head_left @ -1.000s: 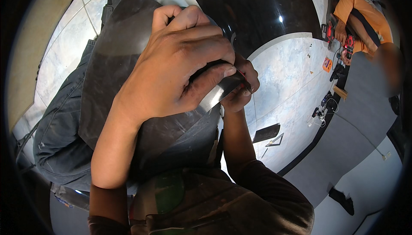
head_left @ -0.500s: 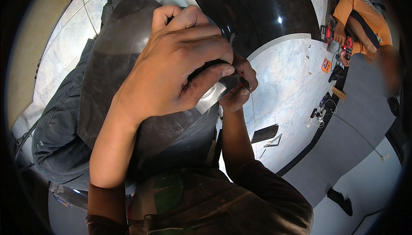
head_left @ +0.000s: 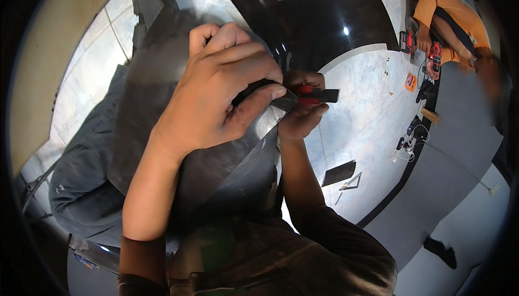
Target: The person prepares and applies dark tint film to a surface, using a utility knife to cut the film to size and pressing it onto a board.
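A dark, glossy curved panel point(head_left: 146, 128) lies across my lap, its pointed end up against my hands. My left hand point(head_left: 216, 96) is closed over the panel's edge, thumb and fingers pinching a shiny corner of it. Just to the right, my right hand point(head_left: 297, 125) is closed around a small red-and-black hand tool point(head_left: 319, 96), its black flat end sticking out to the right between thumb and fingers. The tool's other end meets the panel's edge beside my left thumb. Its exact kind is hidden by my fingers.
A large black glossy panel point(head_left: 319, 14) lies ahead on the tiled floor point(head_left: 357, 117). To the right are a black flat piece point(head_left: 339, 173), a triangle-shaped tool point(head_left: 351, 181) and a power strip with cables point(head_left: 413, 139). A person in orange point(head_left: 454, 14) handles red power tools point(head_left: 434, 52).
My right hand has turned, and the red-and-black tool now shows, pointing right. My left hand keeps its pinch on the panel. The whole view has shifted slightly.
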Motion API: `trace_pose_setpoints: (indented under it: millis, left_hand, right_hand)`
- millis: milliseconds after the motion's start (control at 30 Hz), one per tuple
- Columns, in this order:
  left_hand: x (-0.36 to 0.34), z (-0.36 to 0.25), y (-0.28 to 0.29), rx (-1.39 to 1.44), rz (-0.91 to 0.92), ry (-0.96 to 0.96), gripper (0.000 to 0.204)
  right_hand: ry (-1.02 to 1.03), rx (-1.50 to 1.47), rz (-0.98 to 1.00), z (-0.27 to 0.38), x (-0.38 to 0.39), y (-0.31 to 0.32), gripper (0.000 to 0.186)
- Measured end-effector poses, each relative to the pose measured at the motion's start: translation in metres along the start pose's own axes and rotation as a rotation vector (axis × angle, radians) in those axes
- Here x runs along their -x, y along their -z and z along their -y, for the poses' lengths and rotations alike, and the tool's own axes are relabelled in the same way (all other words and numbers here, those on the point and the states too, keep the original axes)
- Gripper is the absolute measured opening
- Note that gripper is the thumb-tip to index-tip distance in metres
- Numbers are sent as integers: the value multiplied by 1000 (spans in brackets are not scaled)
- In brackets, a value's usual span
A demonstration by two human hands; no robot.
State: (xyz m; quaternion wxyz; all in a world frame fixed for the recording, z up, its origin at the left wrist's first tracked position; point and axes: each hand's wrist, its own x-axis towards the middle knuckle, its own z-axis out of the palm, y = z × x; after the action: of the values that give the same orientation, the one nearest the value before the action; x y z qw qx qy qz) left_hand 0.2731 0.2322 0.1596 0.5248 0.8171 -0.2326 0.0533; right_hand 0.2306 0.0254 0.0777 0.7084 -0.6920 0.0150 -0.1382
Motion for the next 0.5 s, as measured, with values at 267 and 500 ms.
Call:
trace_pose_setpoints:
  millis: [267,500]
  left_hand:
    - [-16,-18,31,-229,-117,103,10]
    - [-18,-69,78,-341,-223,103,10]
  right_hand:
    - [-187,-100,40,82,-22,-25,23]
    - [-146,-90,229,137,-52,-67,7]
